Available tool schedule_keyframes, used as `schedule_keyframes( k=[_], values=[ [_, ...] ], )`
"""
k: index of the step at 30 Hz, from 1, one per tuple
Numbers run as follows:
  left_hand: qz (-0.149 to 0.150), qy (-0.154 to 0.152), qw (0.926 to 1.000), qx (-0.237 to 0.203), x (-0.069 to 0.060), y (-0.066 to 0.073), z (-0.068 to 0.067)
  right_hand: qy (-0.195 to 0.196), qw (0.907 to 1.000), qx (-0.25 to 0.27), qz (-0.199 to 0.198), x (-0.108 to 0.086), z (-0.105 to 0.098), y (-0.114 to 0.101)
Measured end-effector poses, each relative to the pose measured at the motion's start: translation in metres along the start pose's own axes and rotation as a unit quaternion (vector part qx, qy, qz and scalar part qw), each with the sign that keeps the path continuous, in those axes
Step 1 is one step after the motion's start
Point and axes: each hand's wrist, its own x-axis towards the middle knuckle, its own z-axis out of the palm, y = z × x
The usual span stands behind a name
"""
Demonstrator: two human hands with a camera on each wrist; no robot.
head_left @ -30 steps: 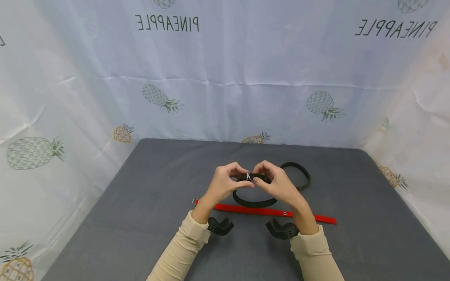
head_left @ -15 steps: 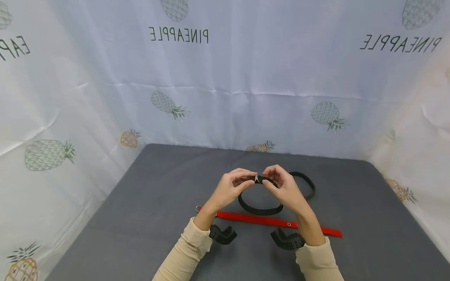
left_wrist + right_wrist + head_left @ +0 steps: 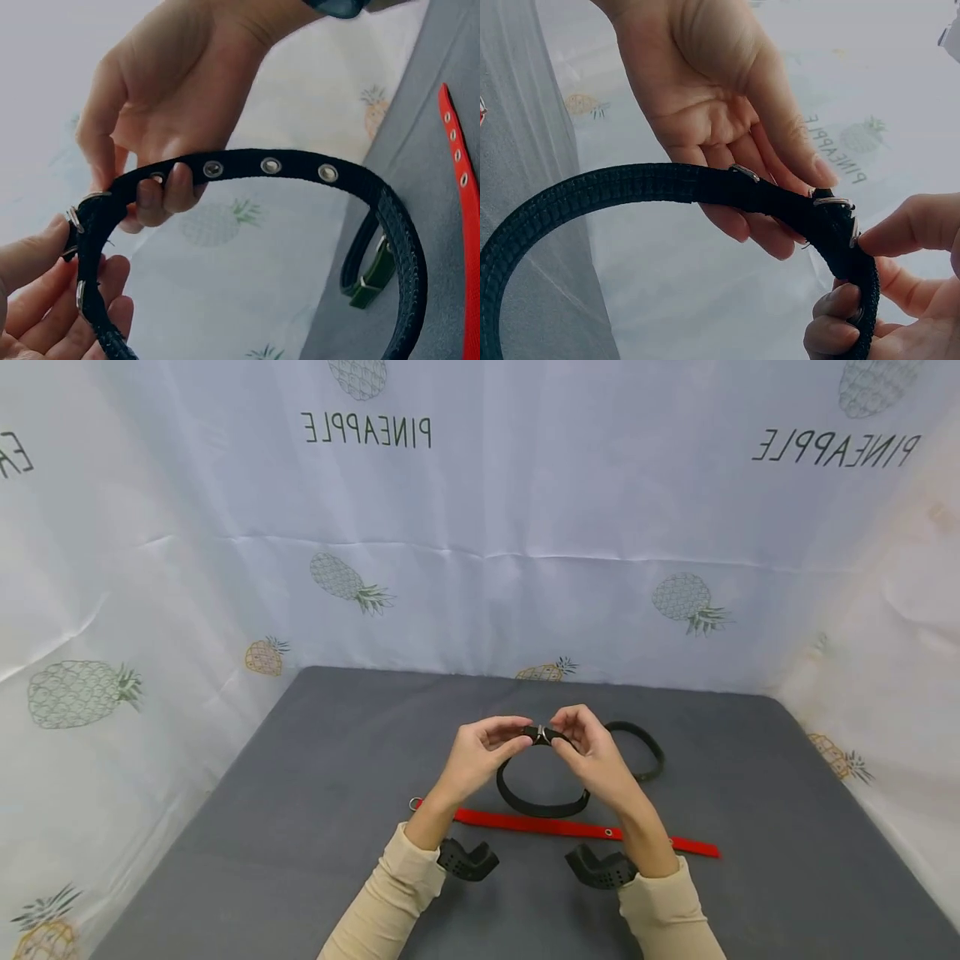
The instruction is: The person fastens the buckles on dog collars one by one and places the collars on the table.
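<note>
In the middle of the frame the left hand (image 3: 474, 756) pinches the black strap (image 3: 540, 811) between thumb and fingers, just left of the metal buckle (image 3: 542, 734); the right hand (image 3: 597, 756) pinches it just to the right, so both grasp the same piece; the strap hangs between them as a loop, its bottom curve lying slightly above the red strap (image 3: 540, 822) in the head view. What has just changed is small: the left thumb, which a second ago pointed across below the buckle, has come up close against its left side; this appears to put a firm pinch on either side of the metal; whether a prong sits in a hole is hidden by fingers and shadow. The left wrist view shows metal eyelets (image 3: 271, 165) along the band; the red strap lies across the lower middle of the grey desk (image 3: 360, 860); another dark loop (image 3: 656, 750) rests right of the right hand.
</note>
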Motion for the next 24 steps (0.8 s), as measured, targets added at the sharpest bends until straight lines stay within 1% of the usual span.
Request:
schedule_keyframes(
  k=[2, 5, 10, 13, 15, 20, 24],
  values=[
    [-0.003, 0.002, 1.0000, -0.002, 0.0001, -0.0001, -0.0008, 0.003, 1.0000, 0.000, 0.000, 0.0009, 0.0001, -0.0004],
    [0.007, 0.003, 1.0000, 0.001, 0.0009, -0.0006, -0.0004, 0.004, 1.0000, -0.002, 0.003, 0.0011, -0.0003, -0.0010],
    [0.047, 0.015, 0.9981, 0.037, 0.0004, -0.0006, 0.0005, 0.000, 0.9999, -0.011, 0.010, 0.0016, 0.0005, -0.0018],
    [0.061, 0.021, 0.9960, 0.062, -0.0006, -0.0001, 0.0002, -0.002, 0.9997, -0.023, 0.013, 0.0022, 0.0010, -0.0012],
    [0.069, 0.021, 0.9949, 0.071, -0.0010, -0.0003, -0.0001, -0.004, 0.9995, -0.028, 0.015, 0.0020, 0.0010, -0.0007],
    [0.092, 0.015, 0.9926, 0.079, 0.0005, -0.0023, -0.0013, -0.015, 0.9993, -0.033, 0.013, 0.0023, 0.0011, 0.0010],
    [0.096, 0.014, 0.9926, 0.074, -0.0001, -0.0029, -0.0022, -0.025, 0.9992, -0.031, 0.006, 0.0023, 0.0027, 0.0015]
  ],
)
